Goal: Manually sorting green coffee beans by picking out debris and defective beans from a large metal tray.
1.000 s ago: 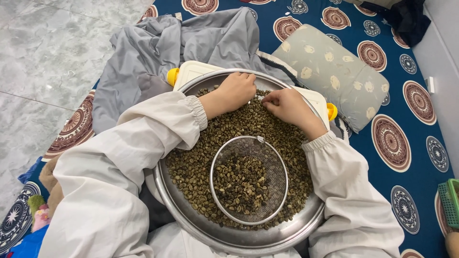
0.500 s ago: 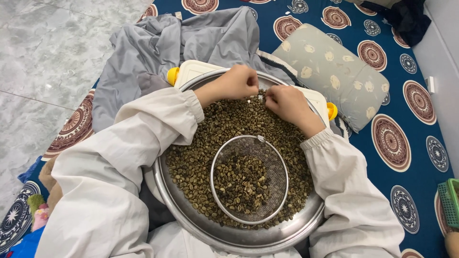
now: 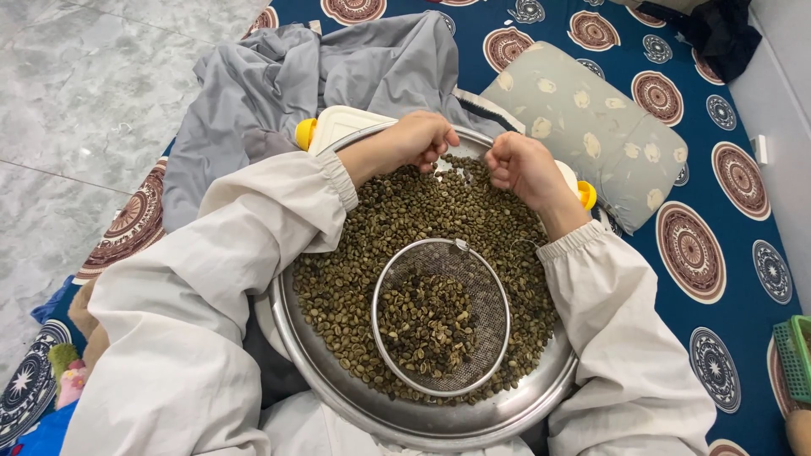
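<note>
Greenish beans [image 3: 397,228] fill a round metal tray [image 3: 439,426] on the lap, with a mesh sieve [image 3: 486,295] resting on them. At the far rim, the left hand [image 3: 420,139] and right hand [image 3: 522,167] curl their fingers together, seemingly pinching beans.

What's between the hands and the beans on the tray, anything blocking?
Nothing visible. Left hand and right hand rest directly on the green beans at the far rim of the metal tray. The mesh sieve sits nearer the body, clear of both.
</note>
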